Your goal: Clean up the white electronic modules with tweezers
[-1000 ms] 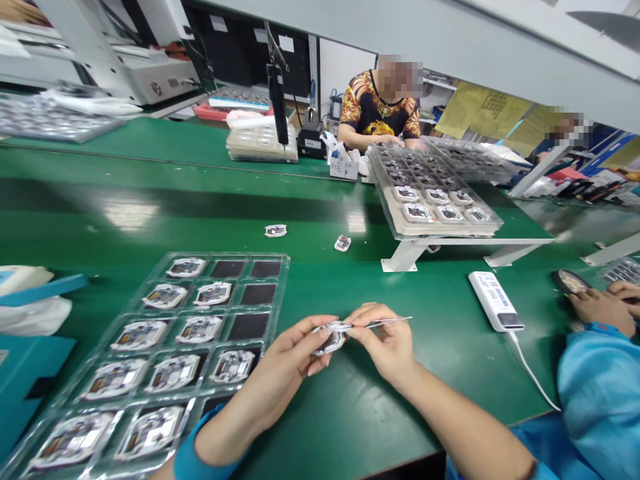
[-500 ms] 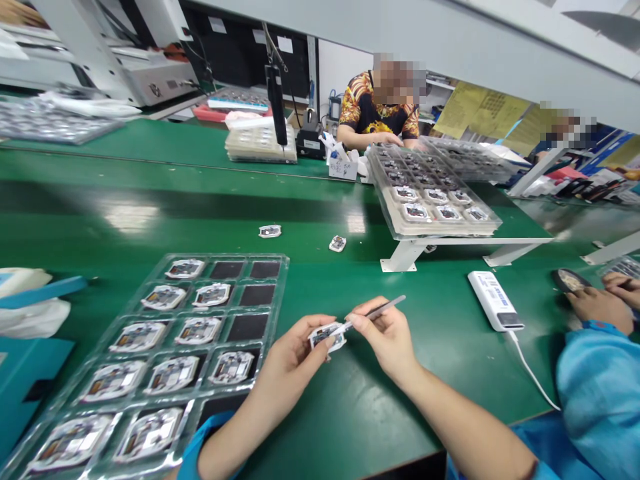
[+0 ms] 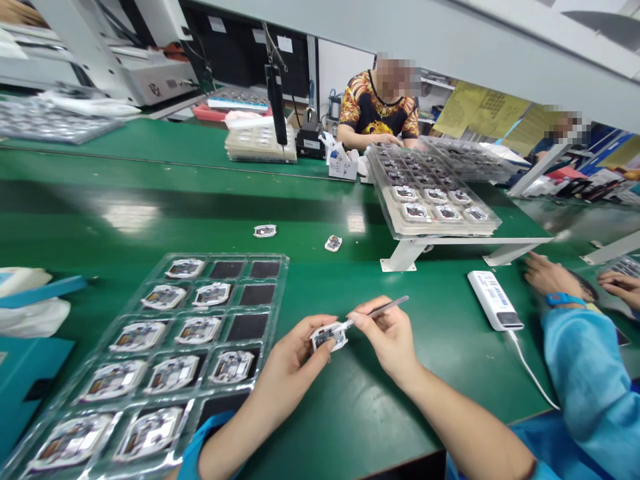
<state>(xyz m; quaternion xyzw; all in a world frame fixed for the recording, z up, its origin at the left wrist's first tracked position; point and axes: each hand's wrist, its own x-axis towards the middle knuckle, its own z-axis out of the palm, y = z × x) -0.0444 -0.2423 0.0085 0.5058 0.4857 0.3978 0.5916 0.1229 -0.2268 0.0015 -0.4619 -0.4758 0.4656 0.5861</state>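
Note:
A small white-framed electronic module point(image 3: 325, 335) with a circuit board inside is pinched between the thumb and fingers of my left hand point(image 3: 301, 357). In my right hand point(image 3: 387, 337) is a slim pair of tweezers point(image 3: 390, 306), its grey rear end sticking out to the upper right. The pale tip meets the module's upper right edge; whether it grips anything there is too small to tell. To the left lies a clear plastic tray point(image 3: 284, 280) holding several similar modules, with some pockets showing dark bottoms.
Two loose modules, one on the left point(image 3: 265, 231) and one on the right point(image 3: 333, 243), lie ahead. A stack of trays point(image 3: 445, 227) rests on a white stand point(image 3: 400, 257). A corded white device point(image 3: 495, 301) lies right, beside a co-worker's blue sleeve point(image 3: 583, 353). Another person sits opposite.
The tweezers' tip has drawn back from over the module to its edge. Both loose modules have shifted slightly left. The co-worker's hand on the right has reached forward towards the stand.

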